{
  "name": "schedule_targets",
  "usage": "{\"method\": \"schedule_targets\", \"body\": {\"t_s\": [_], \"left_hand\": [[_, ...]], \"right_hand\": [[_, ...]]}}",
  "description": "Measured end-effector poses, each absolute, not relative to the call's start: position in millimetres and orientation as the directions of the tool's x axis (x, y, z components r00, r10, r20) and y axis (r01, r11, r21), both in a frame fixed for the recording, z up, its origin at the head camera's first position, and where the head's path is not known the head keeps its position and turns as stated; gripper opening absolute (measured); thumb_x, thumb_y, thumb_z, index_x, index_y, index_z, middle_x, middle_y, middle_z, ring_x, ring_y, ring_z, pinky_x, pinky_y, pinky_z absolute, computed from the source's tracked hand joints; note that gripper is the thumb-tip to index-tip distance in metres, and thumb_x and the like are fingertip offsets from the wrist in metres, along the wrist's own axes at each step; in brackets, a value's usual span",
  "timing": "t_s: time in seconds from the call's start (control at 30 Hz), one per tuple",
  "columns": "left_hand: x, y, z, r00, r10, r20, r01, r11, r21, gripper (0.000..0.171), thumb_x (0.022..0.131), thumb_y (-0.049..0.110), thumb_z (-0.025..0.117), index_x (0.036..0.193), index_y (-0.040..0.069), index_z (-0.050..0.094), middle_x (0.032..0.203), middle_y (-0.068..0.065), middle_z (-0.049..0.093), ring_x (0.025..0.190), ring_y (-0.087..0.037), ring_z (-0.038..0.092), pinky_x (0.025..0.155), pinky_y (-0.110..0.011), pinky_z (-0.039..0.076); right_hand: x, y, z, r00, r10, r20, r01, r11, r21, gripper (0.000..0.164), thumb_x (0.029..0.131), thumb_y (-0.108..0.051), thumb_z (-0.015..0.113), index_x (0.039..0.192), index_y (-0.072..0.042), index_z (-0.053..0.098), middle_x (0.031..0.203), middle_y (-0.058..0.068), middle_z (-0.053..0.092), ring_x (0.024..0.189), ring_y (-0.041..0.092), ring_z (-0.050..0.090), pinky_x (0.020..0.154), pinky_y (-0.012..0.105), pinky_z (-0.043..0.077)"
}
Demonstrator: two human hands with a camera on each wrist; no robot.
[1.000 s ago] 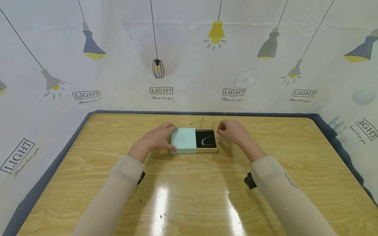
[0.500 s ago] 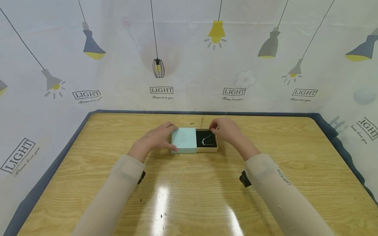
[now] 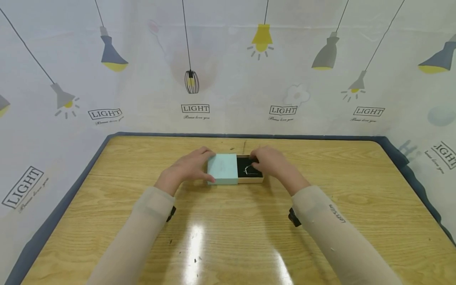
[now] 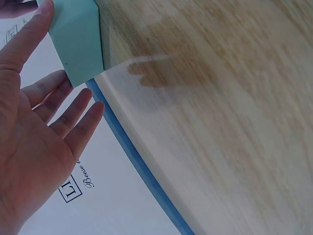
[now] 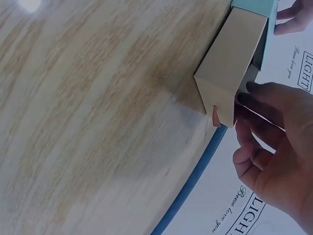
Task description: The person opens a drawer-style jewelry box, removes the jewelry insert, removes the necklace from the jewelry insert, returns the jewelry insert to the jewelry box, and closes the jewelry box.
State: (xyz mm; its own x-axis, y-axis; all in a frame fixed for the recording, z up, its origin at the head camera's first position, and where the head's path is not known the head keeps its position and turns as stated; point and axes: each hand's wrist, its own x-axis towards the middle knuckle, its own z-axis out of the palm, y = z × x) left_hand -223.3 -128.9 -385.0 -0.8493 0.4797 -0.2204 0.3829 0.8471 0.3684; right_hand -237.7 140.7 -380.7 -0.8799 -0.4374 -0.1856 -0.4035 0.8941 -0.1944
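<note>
- Backdrop (image 3: 235,89): we can read LIGHT all over it
- Left hand (image 3: 187,166): thumb and fingers gripping the mint sleeve (image 3: 222,168)
- Right hand (image 3: 271,161): fingertips dipped into the part-open tan drawer (image 3: 250,180), we can't tell if they're pinching
- Silvery chain (image 3: 246,170): on the drawer's black lining (image 3: 241,161)

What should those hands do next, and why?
Perhaps gently pinch the silvery chain with the right hand: the chain lies exposed on the black lining of the pulled-out tray, and that hand reaches in close to it, while the left hand grips the teal sleeve.
</note>
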Motion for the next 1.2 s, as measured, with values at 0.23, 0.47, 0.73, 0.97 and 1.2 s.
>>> {"method": "schedule_targets", "body": {"t_s": [0.23, 0.47, 0.73, 0.97, 1.2], "left_hand": [[-224.2, -129.5, -386.0, -0.85, 0.477, -0.222, 0.38, 0.849, 0.367, 0.095, 0.079, 0.048, 0.082, 0.154, 0.01, 0.036, 0.158, -0.01, 0.037, 0.145, -0.03, 0.038, 0.12, -0.048, 0.037], [-225.6, -130.1, -387.8, -0.85, 0.479, -0.218, 0.384, 0.848, 0.366, 0.095, 0.079, 0.048, 0.081, 0.154, 0.01, 0.036, 0.158, -0.01, 0.037, 0.145, -0.03, 0.038, 0.12, -0.048, 0.037], [-225.1, -129.6, -388.1, -0.853, 0.473, -0.219, 0.376, 0.849, 0.371, 0.095, 0.078, 0.048, 0.082, 0.154, 0.011, 0.036, 0.157, -0.009, 0.037, 0.145, -0.03, 0.039, 0.12, -0.048, 0.037], [-225.1, -129.7, -388.0, -0.854, 0.47, -0.221, 0.372, 0.851, 0.372, 0.095, 0.079, 0.047, 0.082, 0.153, 0.011, 0.037, 0.158, -0.009, 0.037, 0.145, -0.03, 0.038, 0.12, -0.048, 0.036], [-225.2, -128.9, -388.0, -0.853, 0.476, -0.215, 0.382, 0.849, 0.365, 0.095, 0.078, 0.048, 0.082, 0.153, 0.01, 0.037, 0.157, -0.01, 0.037, 0.145, -0.03, 0.039, 0.12, -0.048, 0.037]], "right_hand": [[-236.0, 136.1, -380.9, -0.87, -0.441, -0.223, -0.43, 0.898, -0.099, 0.051, 0.095, -0.039, 0.067, 0.133, -0.006, 0.063, 0.13, 0.012, 0.066, 0.116, 0.028, 0.064, 0.1, 0.045, 0.054], [-233.7, 130.1, -382.1, -0.858, -0.456, -0.235, -0.475, 0.88, 0.025, 0.057, 0.093, -0.045, 0.067, 0.135, -0.006, 0.061, 0.134, 0.014, 0.062, 0.125, 0.033, 0.058, 0.107, 0.047, 0.05], [-230.1, 124.3, -383.8, -0.862, -0.451, -0.232, -0.478, 0.876, 0.072, 0.051, 0.094, -0.043, 0.068, 0.128, -0.005, 0.066, 0.125, 0.011, 0.064, 0.107, 0.026, 0.065, 0.094, 0.042, 0.057], [-227.3, 123.2, -384.4, -0.866, -0.446, -0.224, -0.471, 0.88, 0.067, 0.049, 0.094, -0.042, 0.068, 0.128, -0.007, 0.067, 0.126, 0.01, 0.063, 0.102, 0.026, 0.067, 0.089, 0.042, 0.059], [-226.6, 125.4, -385.7, -0.862, -0.458, -0.216, -0.483, 0.872, 0.077, 0.051, 0.093, -0.043, 0.068, 0.13, -0.009, 0.066, 0.129, 0.01, 0.064, 0.108, 0.028, 0.067, 0.094, 0.048, 0.056]]}}
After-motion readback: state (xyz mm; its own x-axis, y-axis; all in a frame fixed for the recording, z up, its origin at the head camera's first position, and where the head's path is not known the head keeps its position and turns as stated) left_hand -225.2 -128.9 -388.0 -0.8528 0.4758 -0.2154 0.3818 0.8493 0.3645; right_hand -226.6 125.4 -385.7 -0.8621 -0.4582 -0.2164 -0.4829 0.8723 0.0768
